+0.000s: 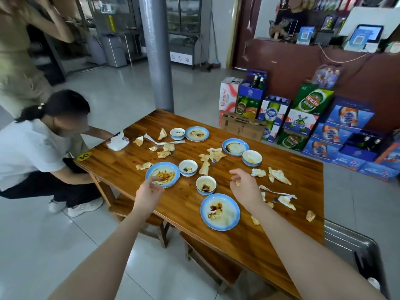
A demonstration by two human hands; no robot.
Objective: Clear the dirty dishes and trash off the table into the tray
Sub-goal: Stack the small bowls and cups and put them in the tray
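The left hand, loosely curled and empty, has the round blue-rimmed white plate under its fingertips. The right hand is curled; if it pinches something, I cannot tell.

Head-height, forward-down over table

I see my left hand, fingers loosely curled, at the near rim of a sauce-smeared plate. My right hand hovers over the wooden table with a paper scrap at its fingertips. I cannot tell whether the scrap is pinched. A dirty bowl sits between my hands.
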